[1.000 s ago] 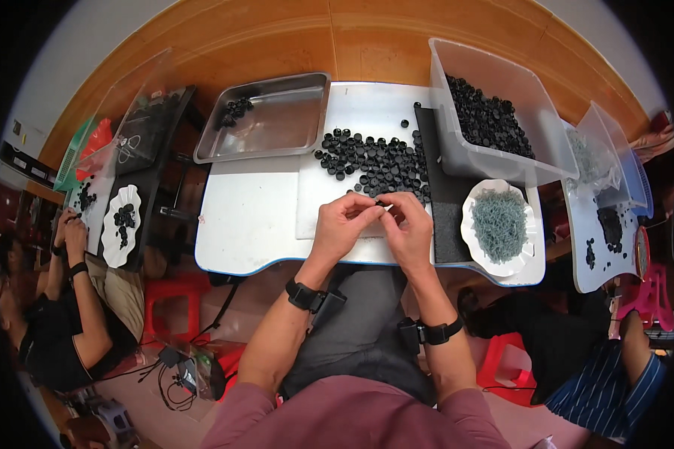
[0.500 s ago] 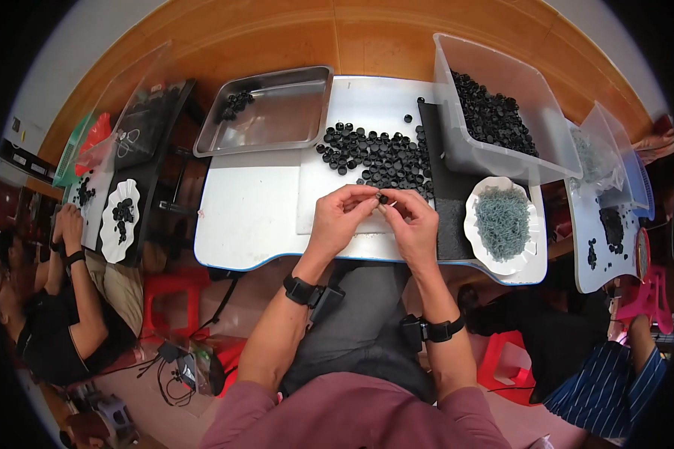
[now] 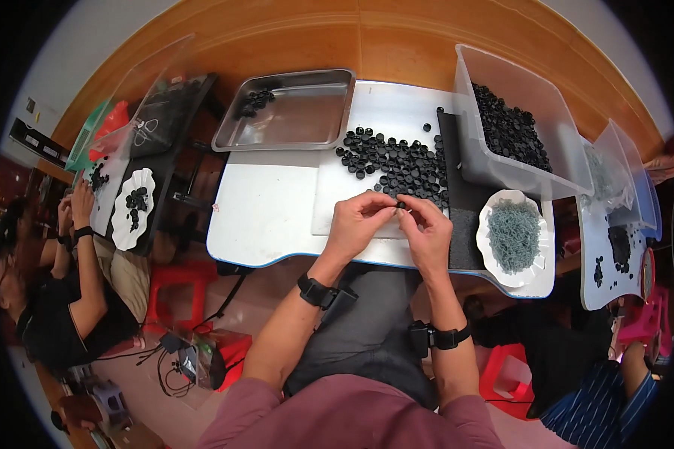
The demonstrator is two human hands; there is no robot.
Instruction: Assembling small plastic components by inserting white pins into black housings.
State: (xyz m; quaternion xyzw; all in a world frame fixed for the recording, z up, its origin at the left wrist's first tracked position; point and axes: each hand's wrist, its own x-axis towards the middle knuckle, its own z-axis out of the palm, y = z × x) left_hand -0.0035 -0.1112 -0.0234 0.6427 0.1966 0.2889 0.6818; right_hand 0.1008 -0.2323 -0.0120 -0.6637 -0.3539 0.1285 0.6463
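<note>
Over the front of the white table [image 3: 262, 202], my left hand [image 3: 357, 223] and my right hand [image 3: 431, 233] meet fingertip to fingertip. Pinched between them is a small black round cap [image 3: 401, 204], mostly covered by the fingers. Both hands are closed on it. Just beyond my fingers spreads a pile of similar black caps [image 3: 408, 166] on a white sheet. To the right of my right hand, a white scalloped plate [image 3: 493, 268] holds a heap of thin grey-green pieces [image 3: 514, 236], too fine to make out singly.
A metal tray [image 3: 314, 116] with several black caps stands at the back left. At the back right, a translucent bin [image 3: 517, 170] full of caps sits beside a black mat [image 3: 464, 217]. People work at side tables; red stools [image 3: 176, 288] stand below.
The view has shifted, so the table sits slightly farther right. My hands keep their pinch on the black cap. At the left, a co-worker's hand has risen toward the caps there.
</note>
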